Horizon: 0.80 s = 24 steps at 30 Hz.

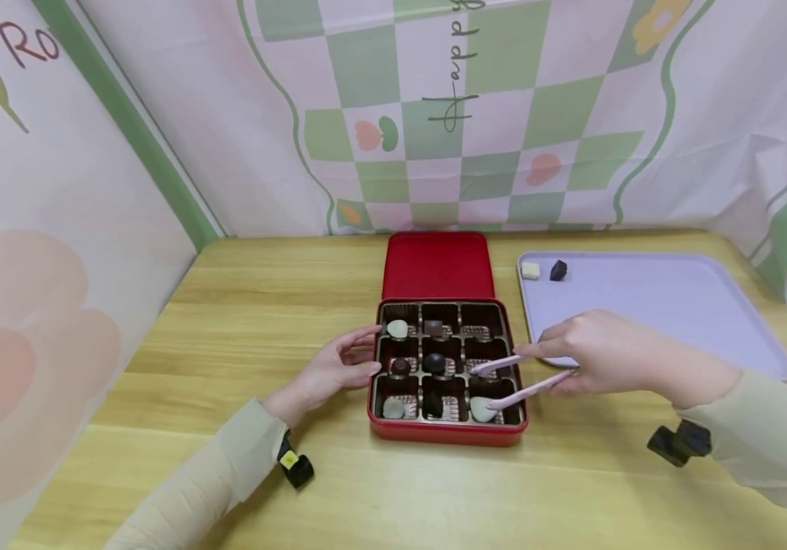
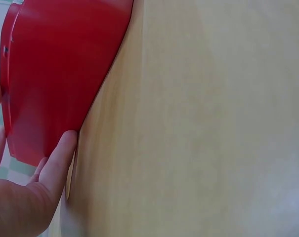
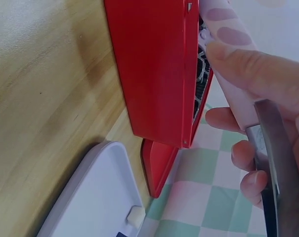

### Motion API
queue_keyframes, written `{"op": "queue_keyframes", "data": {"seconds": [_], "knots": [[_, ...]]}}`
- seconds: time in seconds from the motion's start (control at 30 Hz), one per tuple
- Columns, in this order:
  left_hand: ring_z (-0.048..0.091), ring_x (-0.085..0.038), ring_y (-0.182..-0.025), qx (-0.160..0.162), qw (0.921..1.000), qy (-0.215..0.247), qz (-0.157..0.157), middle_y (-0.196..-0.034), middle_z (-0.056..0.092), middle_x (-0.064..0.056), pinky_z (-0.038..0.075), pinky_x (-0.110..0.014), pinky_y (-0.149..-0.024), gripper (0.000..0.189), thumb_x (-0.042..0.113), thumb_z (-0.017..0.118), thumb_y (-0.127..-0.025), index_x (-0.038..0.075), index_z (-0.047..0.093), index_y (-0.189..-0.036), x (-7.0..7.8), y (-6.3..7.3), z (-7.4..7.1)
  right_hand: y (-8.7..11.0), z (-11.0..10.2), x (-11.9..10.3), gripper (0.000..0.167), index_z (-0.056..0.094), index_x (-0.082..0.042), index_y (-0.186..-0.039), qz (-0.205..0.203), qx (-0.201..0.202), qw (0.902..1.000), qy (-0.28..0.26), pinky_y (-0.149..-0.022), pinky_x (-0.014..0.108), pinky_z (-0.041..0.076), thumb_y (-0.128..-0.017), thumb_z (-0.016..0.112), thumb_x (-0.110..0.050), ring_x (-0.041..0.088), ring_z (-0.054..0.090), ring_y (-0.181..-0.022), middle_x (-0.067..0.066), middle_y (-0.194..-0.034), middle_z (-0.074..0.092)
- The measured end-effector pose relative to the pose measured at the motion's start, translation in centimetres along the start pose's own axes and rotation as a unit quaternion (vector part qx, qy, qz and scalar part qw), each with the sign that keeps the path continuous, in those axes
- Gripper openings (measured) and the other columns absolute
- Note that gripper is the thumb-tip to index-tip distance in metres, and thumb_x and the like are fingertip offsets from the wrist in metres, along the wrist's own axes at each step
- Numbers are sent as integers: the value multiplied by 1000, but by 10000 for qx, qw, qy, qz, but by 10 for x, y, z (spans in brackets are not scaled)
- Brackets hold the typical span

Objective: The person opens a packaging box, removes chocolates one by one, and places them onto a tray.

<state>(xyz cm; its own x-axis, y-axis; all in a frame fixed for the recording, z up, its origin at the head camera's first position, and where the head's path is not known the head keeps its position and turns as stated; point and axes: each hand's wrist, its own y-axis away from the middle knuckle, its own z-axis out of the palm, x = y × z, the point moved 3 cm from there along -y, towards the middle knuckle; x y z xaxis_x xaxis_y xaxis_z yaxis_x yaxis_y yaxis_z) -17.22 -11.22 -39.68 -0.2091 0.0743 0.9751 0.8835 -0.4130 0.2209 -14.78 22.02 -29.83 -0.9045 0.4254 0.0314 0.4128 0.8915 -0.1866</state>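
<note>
A red tin (image 1: 445, 433) with a compartmented insert holds several chocolates. My left hand (image 1: 330, 372) rests against the tin's left side, fingertips at the rim and thumb (image 2: 60, 158) on the side wall. My right hand (image 1: 603, 355) holds pale pink tongs (image 1: 531, 389) with a metal handle part (image 3: 275, 163). The tongs' arms are spread over the right column. One tip touches a white chocolate (image 1: 481, 409) in the front right compartment; the other is over the middle right compartment. A dark round chocolate (image 1: 434, 363) sits in the centre compartment.
The tin's red lid (image 1: 438, 266) lies behind it. A lilac tray (image 1: 648, 298) stands to the right, with a white piece (image 1: 530, 270) and a dark piece (image 1: 558, 270) in its far left corner. A patterned cloth (image 1: 428, 176) hangs behind the wooden table (image 1: 228, 328).
</note>
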Motion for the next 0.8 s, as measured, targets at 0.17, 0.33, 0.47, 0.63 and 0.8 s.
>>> {"op": "queue_keyframes", "data": {"seconds": [0.17,0.33,0.47,0.63,0.8], "knots": [[46,-30,-122,-7,10000,8,11,-141,38,-21,56,-36,-89,66,-4,61,-86,11,35,-146,1,-1,0,2,-3,0,55,71,-13,-111,-98,203,9997,116,-55,26,54,-59,86,-27,5,59,-66,-12,-79,65],[46,-29,-121,19,10000,-24,-22,-141,37,-21,56,-37,-89,66,-3,61,-86,11,36,-146,1,-1,-1,3,-4,-3,57,70,-14,-111,-205,167,9996,131,-55,24,54,-59,86,-27,4,59,-65,-14,-78,64],[46,-28,-120,44,10000,-1,-45,-141,38,-19,56,-37,-89,66,-3,62,-86,12,37,-145,0,-1,-2,1,-3,-5,53,71,-14,-110,-223,-27,9997,45,-54,24,53,-61,85,-26,4,60,-65,-11,-78,65],[46,-29,-121,40,10000,-5,-40,-140,38,-20,56,-37,-89,66,-3,62,-86,11,37,-145,0,-1,-1,-6,-3,-10,46,71,-18,-109,-54,-411,9991,-22,-51,23,50,-65,82,-23,3,55,-60,-11,-74,63],[46,-30,-122,49,10000,7,-45,-141,38,-21,55,-37,-90,65,-3,61,-86,10,36,-145,1,1,0,-16,-5,-18,38,71,-21,-104,250,-917,9955,39,-48,24,48,-67,80,-23,4,52,-56,-11,-69,60]]}}
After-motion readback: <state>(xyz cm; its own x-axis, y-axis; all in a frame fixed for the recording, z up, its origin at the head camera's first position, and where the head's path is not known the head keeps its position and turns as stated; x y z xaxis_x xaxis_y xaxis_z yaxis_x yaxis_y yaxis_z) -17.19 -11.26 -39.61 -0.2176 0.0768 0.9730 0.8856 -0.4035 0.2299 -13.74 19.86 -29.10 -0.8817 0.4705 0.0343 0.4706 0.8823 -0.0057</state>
